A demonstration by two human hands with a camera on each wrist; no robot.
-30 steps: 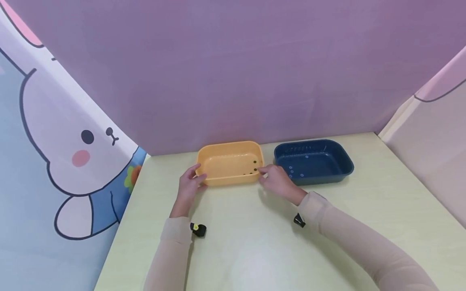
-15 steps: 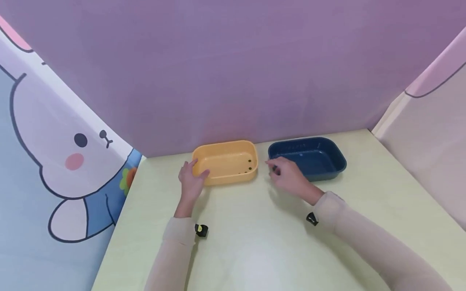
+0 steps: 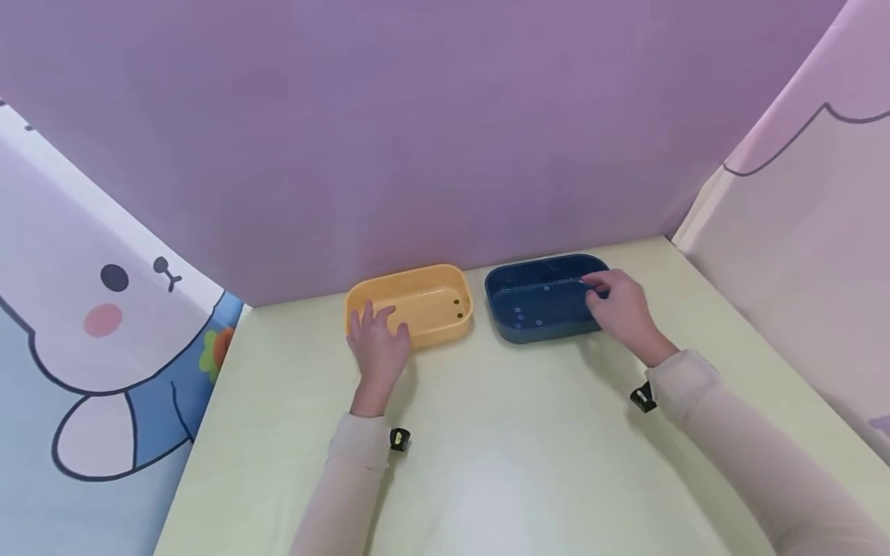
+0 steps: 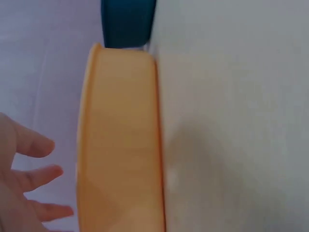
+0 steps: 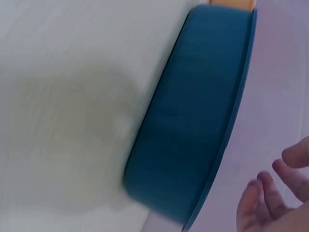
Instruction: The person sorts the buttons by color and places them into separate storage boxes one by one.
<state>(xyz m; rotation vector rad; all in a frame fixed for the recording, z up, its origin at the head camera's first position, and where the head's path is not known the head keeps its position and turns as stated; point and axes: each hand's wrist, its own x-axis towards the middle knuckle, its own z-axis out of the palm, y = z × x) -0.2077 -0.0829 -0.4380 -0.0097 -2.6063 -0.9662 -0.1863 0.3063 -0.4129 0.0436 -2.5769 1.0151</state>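
Observation:
In the head view a yellow tray [image 3: 445,332] stands on the left and a dark blue tray [image 3: 549,332] beside it on the right. Small dark round pieces [image 3: 456,302] lie at the yellow tray's right end. Several small pale ring-like pieces [image 3: 518,317] are in the blue one. My left hand [image 3: 378,347], fingers spread, hovers over the yellow tray's front left rim and holds nothing. Over the right end of the blue tray is my right hand [image 3: 622,309], its fingers loosely bent. The right wrist view shows its thumb and fingertips apart, nothing visible between them.
Both trays stand at the back of a pale table [image 3: 501,448], close to a purple backdrop [image 3: 417,154]. A rabbit-printed panel [image 3: 104,371] borders the left side, and a pale pink panel [image 3: 820,255] the right. A narrow gap separates the trays.
My right hand has left the yellow tray's right end and moved right to the far end of the blue tray. My left hand has loosened from the yellow tray's left end. The head view has shifted.

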